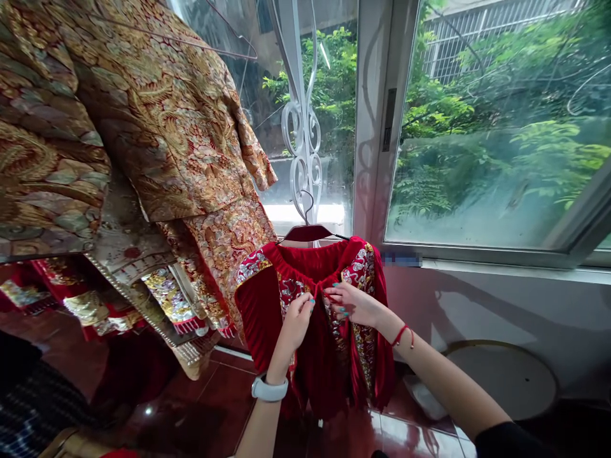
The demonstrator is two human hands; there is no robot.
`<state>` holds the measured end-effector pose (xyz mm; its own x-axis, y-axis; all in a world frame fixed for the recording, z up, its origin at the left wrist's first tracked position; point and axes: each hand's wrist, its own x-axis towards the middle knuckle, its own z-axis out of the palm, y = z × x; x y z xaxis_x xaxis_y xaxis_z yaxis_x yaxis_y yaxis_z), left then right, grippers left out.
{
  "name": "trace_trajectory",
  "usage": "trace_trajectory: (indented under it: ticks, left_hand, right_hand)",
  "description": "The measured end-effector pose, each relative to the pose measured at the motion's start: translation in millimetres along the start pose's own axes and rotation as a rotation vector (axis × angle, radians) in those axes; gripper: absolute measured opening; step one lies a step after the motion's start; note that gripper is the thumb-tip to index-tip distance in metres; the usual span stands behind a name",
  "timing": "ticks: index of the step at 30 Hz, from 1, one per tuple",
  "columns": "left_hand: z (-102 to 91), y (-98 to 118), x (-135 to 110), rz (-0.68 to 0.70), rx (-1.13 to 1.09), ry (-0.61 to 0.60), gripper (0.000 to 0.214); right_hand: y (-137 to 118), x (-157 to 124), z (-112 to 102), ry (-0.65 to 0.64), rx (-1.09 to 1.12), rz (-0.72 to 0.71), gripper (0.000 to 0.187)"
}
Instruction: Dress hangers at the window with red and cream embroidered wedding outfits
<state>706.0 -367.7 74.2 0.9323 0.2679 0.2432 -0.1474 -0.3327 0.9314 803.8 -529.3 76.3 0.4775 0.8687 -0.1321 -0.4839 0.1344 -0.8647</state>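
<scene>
A red velvet jacket (pixel 324 375) with sequinned, embroidered silver-and-red trim hangs from a dark red wooden hanger (pixel 308 233). My left hand (pixel 296 321) pinches the jacket's front edge just below the collar. My right hand (pixel 356 304) grips the opposite front edge, its fingertips close to my left hand. A white watch (pixel 270 388) circles my left wrist, and a red string bracelet (pixel 402 335) circles my right. The fastening under my fingers is hidden.
Gold-patterned embroidered robes (pixel 162 108) hang close on the left, above a rack of red and gold garments (pixel 90 305). Behind the jacket are a window (pixel 496 127) and white scrollwork (pixel 300 140). A round board (pixel 501 378) leans by the wall, above red floor tiles (pixel 210 407).
</scene>
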Motion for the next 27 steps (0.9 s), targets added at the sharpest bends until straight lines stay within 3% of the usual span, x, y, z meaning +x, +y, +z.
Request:
trace_trajectory:
  ticks: [3, 8, 10, 14, 19, 21, 23, 27]
  left_hand:
    - [-0.3, -4.2, -4.1, 0.0, -0.016, -0.021, 0.04]
    - [-29.7, -5.2, 6.1, -0.014, -0.075, -0.009, 0.047]
    - [-42.4, -5.1, 11.9, -0.061, -0.155, -0.028, 0.048]
    - [-51.2, -9.5, 15.3, -0.152, -0.313, -0.043, 0.049]
    - [-43.7, -9.2, 2.2, -0.21, -0.47, -0.081, 0.034]
    - [-40.1, -5.6, -3.2, -0.249, -0.616, -0.108, 0.019]
    - [-36.8, -1.8, -5.9, -0.264, -0.761, -0.109, 0.009]
    - [-32.0, 3.4, -1.6, -0.21, -0.728, -0.093, 0.033]
  right_hand:
    - [-10.9, 10.0, 9.1, 0.087, -0.229, 0.016, 0.028]
    - [-40.3, -11.8, 3.0, 0.21, -0.943, -0.394, 0.02]
    - [-44.2, -22.4, -3.7, 0.222, -1.114, -0.468, 0.019]
    - [-35.3, -32.3, -15.9, 0.269, -1.088, -0.494, 0.015]
    - [-22.1, -39.3, -16.5, 0.225, -1.209, -0.428, 0.03]
    - [-14.4, -38.4, -11.7, 0.352, -1.291, -0.406, 0.028]
    - [-3.6, -31.0, -4.5, 0.57, -1.277, -0.449, 0.025]
    - [13.6, 1.4, 13.5, 0.948, -0.95, -0.698, 0.023]
